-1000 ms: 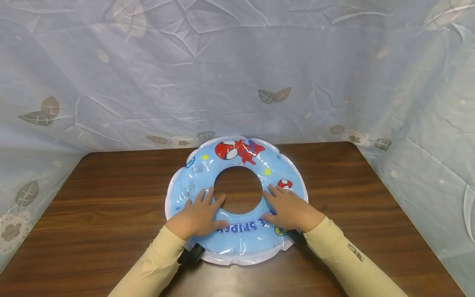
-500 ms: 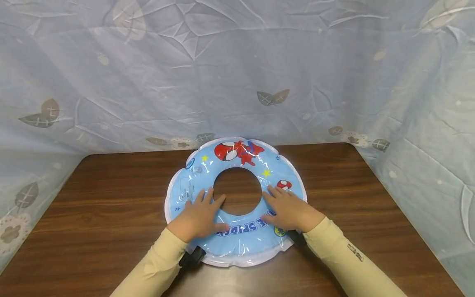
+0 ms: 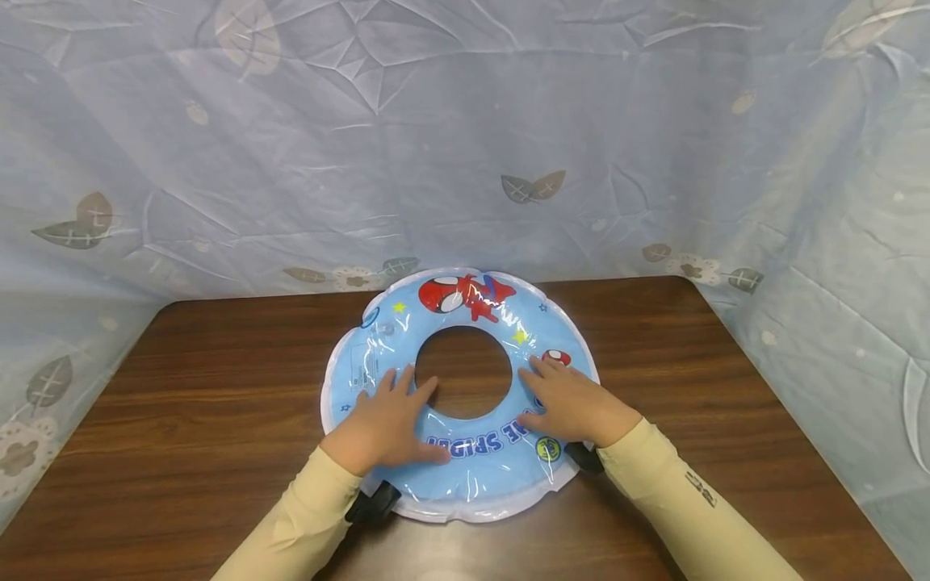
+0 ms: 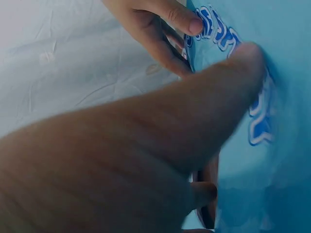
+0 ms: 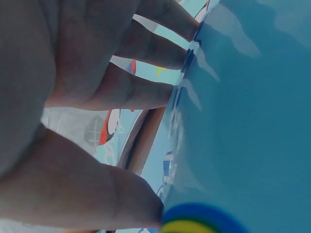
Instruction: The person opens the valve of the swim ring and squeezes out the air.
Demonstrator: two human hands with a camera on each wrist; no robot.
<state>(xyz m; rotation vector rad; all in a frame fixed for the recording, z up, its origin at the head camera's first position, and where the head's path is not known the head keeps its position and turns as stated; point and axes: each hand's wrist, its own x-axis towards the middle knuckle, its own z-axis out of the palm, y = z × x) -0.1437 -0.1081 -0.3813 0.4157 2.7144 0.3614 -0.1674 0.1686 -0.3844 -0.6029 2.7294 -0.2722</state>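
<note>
L hand & R hand lay spread on swim ring, grasping nothing. Prob. steadying/flattening step; next move likely needed even pressure

Blue lettering edged in white curves along the near side of the inflatable ring: "SPIDE" can be read, and the word beside it looks like "THE", partly hidden. The ring's printed panel is too small to read, as is its round yellow badge. Dark characters on the right sleeve stay illegible.
</note>
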